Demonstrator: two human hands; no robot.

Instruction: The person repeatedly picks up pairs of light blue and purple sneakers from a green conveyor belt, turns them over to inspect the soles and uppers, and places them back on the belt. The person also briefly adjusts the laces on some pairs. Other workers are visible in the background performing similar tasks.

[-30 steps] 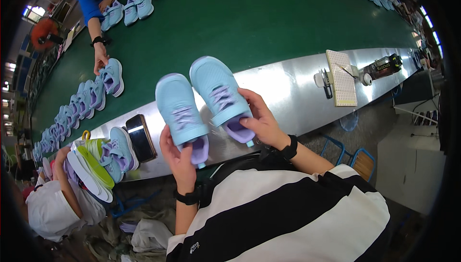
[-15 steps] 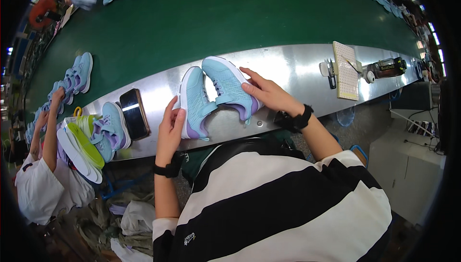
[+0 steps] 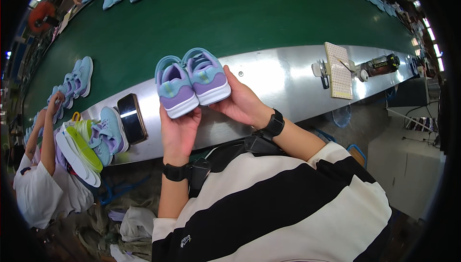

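Note:
A pair of light blue and purple sneakers is held up side by side over the metal ledge (image 3: 283,79), heels facing me. My left hand (image 3: 180,130) grips the left sneaker (image 3: 175,89) from below, around its white sole. Closed on the right sneaker (image 3: 210,82) is my right hand (image 3: 245,103), its thumb along the outer side and its fingers under the heel. Both shoes have the ankle openings and pull loops showing, with the soles' undersides hidden.
To the left lie a phone (image 3: 132,118), another pair of sneakers (image 3: 113,132) and white and lime insoles (image 3: 77,151). Snips (image 3: 325,74), a pale gridded pad (image 3: 339,72) and a dark bottle (image 3: 377,66) rest at right. Beyond is the green belt (image 3: 230,17); a co-worker (image 3: 48,180) reaches to shoes at left.
Both sneakers have been lifted from the ledge and turned so their heels face me. My hands have moved from their sides to under the heels, and the right hand has shifted left.

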